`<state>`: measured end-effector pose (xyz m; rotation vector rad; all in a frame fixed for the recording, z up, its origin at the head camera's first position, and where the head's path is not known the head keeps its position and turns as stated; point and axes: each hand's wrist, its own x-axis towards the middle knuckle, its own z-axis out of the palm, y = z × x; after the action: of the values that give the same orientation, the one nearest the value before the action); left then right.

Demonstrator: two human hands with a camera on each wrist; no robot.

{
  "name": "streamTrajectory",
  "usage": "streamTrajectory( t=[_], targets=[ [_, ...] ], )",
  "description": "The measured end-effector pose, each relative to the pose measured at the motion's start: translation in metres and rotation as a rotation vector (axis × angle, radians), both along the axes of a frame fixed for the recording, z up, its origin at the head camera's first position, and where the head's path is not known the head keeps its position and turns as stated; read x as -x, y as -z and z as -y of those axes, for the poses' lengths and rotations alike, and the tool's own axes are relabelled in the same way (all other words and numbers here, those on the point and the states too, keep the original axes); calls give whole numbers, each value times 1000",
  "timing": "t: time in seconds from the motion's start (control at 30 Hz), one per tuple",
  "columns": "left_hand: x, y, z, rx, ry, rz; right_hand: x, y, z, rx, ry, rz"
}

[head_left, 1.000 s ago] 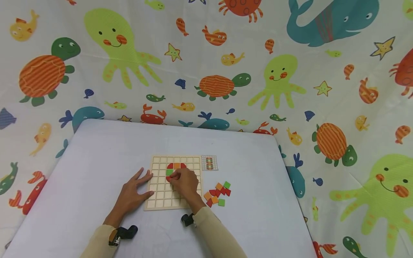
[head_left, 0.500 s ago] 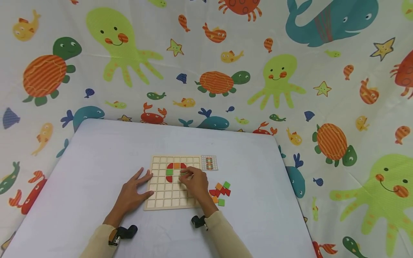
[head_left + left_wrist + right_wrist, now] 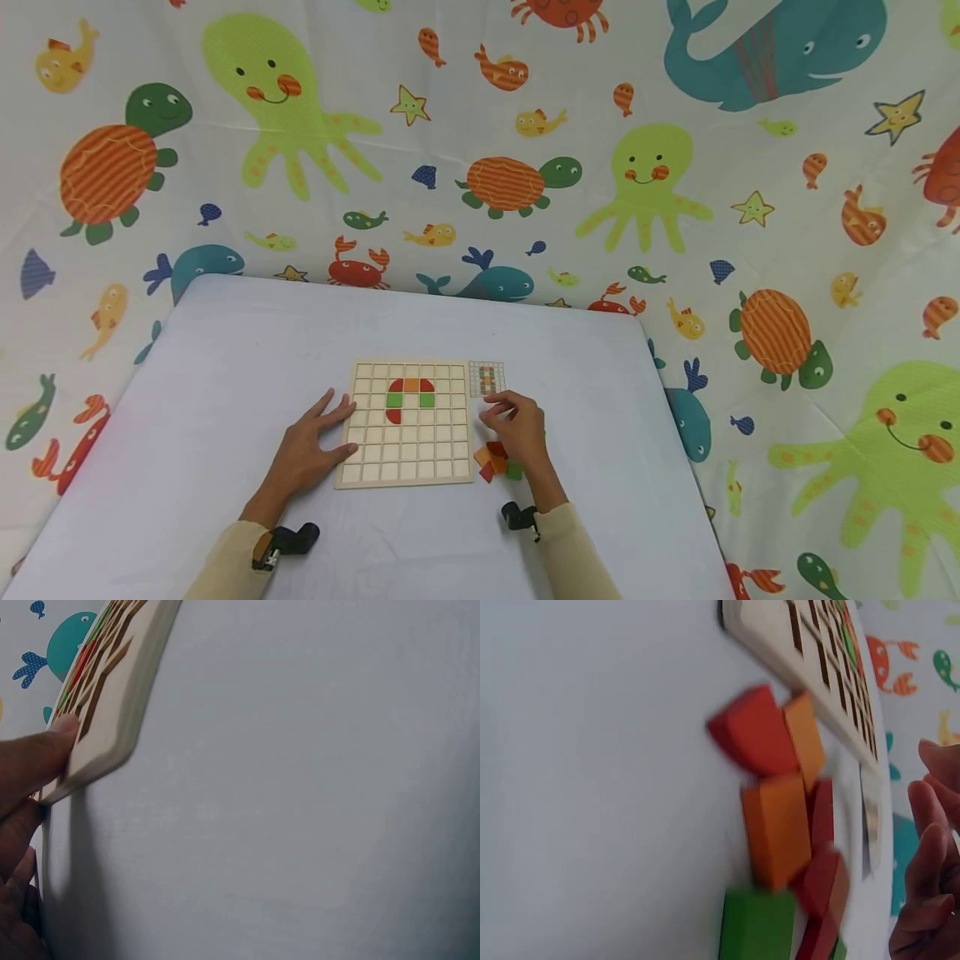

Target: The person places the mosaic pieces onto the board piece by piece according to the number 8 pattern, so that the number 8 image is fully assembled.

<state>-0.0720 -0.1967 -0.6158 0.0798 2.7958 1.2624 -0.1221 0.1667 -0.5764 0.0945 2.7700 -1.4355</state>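
A wooden grid board (image 3: 438,462) lies on the white table. Set in its squares are red rounded corner tiles, an orange square tile (image 3: 412,385) and green square tiles (image 3: 427,401), forming an arch with a longer left side. My left hand (image 3: 303,450) touches the board's left edge, fingers spread and thumb apart; the left wrist view shows a digit (image 3: 37,761) resting on the board's rim. Beyond the board's right edge, my right hand (image 3: 521,429) hovers over the loose wooden tiles (image 3: 776,829), fingers loosely bent. Nothing shows between its fingertips, and it hides part of the pile.
A small printed pattern card (image 3: 476,379) lies against the board's upper right side, showing a coloured figure on a grid. Red, orange and green tiles lie in a loose pile to the right of the board. Behind the table hangs a sea-animal curtain (image 3: 450,108).
My right hand has moved rightward off the board to above the loose tiles, uncovering the right green tile in the arch. My left hand has stayed at the board's left edge.
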Motion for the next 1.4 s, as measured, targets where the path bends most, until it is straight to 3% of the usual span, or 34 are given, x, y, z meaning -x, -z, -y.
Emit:
streamTrajectory(
  t=[0.37,0.53,0.77,1.07,1.4],
  targets=[
    [1,4,0,5,3,-25,-12,2,-38,-145,120,88],
    [0,1,0,7,-6,-34,-20,2,-43,-252,123,112],
    [-1,0,-2,-4,-12,-37,-22,2,-41,-382,50,109],
    [-2,-2,-3,-1,-12,-3,-22,3,-35,-257,-50,100],
    [-3,-4,-5,2,-19,-32,-20,9,-22,-52,-27,4]
  ],
)
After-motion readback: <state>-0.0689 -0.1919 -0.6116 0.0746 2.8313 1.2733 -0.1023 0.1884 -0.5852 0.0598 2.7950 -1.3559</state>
